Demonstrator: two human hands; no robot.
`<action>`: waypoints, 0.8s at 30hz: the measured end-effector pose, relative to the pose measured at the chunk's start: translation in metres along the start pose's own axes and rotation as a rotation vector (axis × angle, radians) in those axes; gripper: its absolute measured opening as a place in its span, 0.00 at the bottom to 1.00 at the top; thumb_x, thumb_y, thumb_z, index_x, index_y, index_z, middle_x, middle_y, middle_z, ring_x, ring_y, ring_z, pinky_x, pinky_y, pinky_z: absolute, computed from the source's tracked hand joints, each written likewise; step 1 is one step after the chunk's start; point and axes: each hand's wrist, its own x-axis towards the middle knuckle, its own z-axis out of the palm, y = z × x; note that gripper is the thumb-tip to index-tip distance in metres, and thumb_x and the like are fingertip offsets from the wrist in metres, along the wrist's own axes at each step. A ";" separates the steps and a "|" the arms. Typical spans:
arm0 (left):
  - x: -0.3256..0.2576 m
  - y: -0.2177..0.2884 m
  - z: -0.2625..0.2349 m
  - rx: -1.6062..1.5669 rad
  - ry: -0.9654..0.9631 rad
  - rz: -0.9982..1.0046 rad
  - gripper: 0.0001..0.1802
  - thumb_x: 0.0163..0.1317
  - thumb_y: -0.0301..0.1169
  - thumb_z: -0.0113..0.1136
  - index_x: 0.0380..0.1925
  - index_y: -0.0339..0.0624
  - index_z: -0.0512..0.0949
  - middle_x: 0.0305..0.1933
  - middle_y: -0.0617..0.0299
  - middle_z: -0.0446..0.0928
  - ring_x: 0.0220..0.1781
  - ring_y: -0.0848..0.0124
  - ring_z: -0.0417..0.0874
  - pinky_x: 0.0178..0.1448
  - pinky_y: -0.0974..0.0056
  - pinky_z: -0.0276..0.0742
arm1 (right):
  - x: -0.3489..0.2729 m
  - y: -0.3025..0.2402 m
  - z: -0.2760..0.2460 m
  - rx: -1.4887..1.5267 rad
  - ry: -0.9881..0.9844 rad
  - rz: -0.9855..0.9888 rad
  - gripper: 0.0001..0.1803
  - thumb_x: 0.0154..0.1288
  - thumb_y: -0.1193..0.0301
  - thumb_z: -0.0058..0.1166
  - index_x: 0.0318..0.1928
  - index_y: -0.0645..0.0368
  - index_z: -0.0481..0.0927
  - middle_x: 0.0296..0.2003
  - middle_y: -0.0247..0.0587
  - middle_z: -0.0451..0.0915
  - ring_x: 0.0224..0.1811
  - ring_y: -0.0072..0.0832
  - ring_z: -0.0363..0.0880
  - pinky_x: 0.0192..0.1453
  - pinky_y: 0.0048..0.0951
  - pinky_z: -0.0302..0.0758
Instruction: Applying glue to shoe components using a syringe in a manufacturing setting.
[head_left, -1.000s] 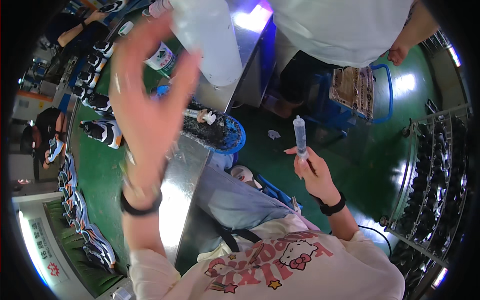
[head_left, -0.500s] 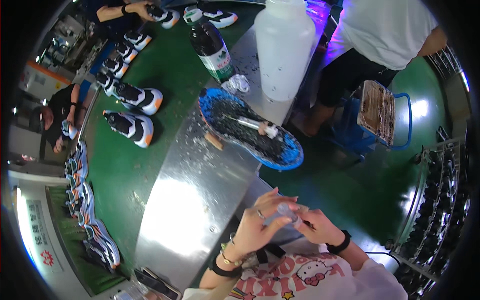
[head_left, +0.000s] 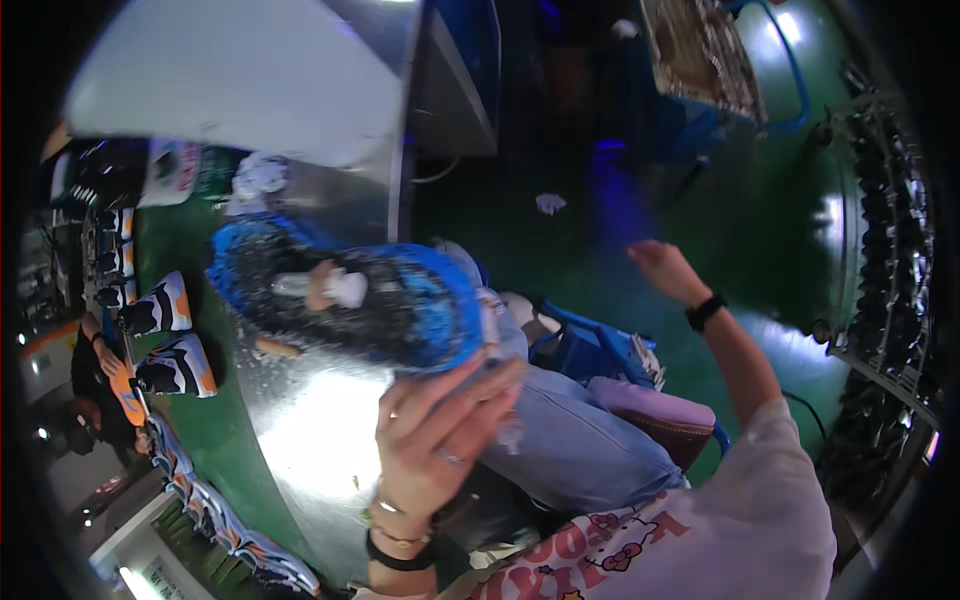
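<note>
My left hand (head_left: 430,425) is beside the near end of a blue shoe sole (head_left: 450,300), its fingers bent round a small clear plastic piece (head_left: 511,434) that shows only in part. Whether the fingertips touch the sole's rim I cannot tell. Black scraps cover the sole, and across it lies a slim silver tool (head_left: 292,284) with a tan wrap and a whitish end. My right hand (head_left: 665,270) is stretched out to the right, over the floor beyond the bench. Its fingers are curled closed; what they hold, if anything, is hidden.
A big white plastic jug (head_left: 240,80) and a dark bottle (head_left: 110,172) stand on the bench by crumpled white paper (head_left: 260,178). A short brown stick (head_left: 278,347) lies there too. Sneakers (head_left: 175,365) line the green surface at left. A pink-topped stool (head_left: 655,408) stands right.
My hands, together before, are now apart: the right has swung out to the right, the left has come up to the sole. My view has turned and shifted right.
</note>
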 end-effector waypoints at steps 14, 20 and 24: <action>0.009 -0.037 0.052 0.132 -0.437 0.026 0.16 0.44 0.25 0.66 0.36 0.42 0.75 0.45 0.58 0.80 0.48 0.62 0.79 0.50 0.66 0.76 | 0.201 0.195 0.193 -0.045 -0.166 -0.008 0.13 0.57 0.65 0.49 0.39 0.55 0.81 0.51 0.46 0.74 0.55 0.43 0.70 0.58 0.39 0.69; 0.027 -0.088 0.091 0.157 -0.544 -0.072 0.16 0.44 0.25 0.66 0.36 0.42 0.75 0.45 0.57 0.80 0.48 0.62 0.79 0.50 0.65 0.76 | 0.284 0.167 0.256 -0.395 -0.125 -0.082 0.19 0.56 0.64 0.49 0.50 0.48 0.77 0.64 0.40 0.60 0.67 0.42 0.54 0.66 0.48 0.57; 0.028 -0.097 0.086 0.167 -0.593 -0.141 0.16 0.45 0.25 0.66 0.36 0.42 0.74 0.45 0.56 0.79 0.48 0.61 0.79 0.50 0.64 0.76 | 0.309 0.174 0.283 -0.487 -0.089 0.065 0.22 0.56 0.62 0.50 0.52 0.50 0.75 0.65 0.38 0.56 0.69 0.37 0.49 0.69 0.49 0.51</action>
